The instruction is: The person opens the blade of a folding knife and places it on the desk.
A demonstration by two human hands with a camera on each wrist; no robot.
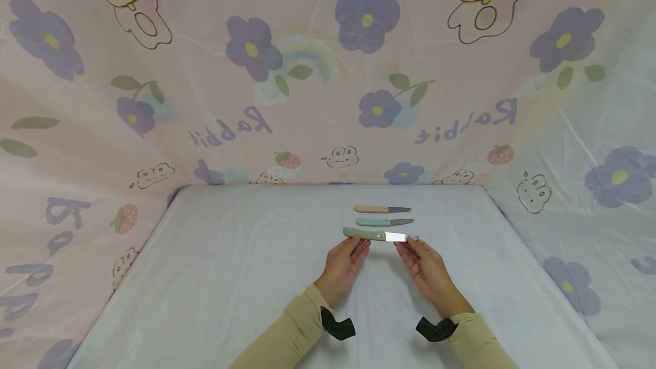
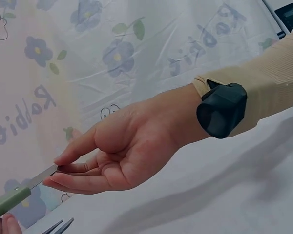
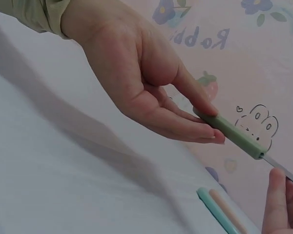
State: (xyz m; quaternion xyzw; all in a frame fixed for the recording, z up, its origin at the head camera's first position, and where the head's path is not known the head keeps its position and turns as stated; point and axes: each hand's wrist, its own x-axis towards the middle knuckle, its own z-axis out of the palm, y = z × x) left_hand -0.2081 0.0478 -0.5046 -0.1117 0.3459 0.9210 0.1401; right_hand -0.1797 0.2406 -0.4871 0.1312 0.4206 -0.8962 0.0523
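A green-handled knife [image 1: 365,235] is held level, its blade pointing right. My left hand [image 1: 344,266] pinches the handle near its butt end between thumb and fingers. At the other end, my right hand [image 1: 429,275] pinches the blade close to the tip. In the left wrist view, the right hand [image 2: 141,139] shows with its thumb over the blade [image 2: 43,176]. The right wrist view has the left hand [image 3: 127,73] on the green handle [image 3: 237,136]. Beyond the held knife lie a mint-handled knife [image 1: 373,222] and a beige-handled knife [image 1: 371,209], side by side, blades rightward.
A white cloth covers the table [image 1: 225,278]. Patterned curtains [image 1: 312,101] with flowers and rabbits enclose its back and sides. Black devices [image 1: 338,324] sit on both wrists.
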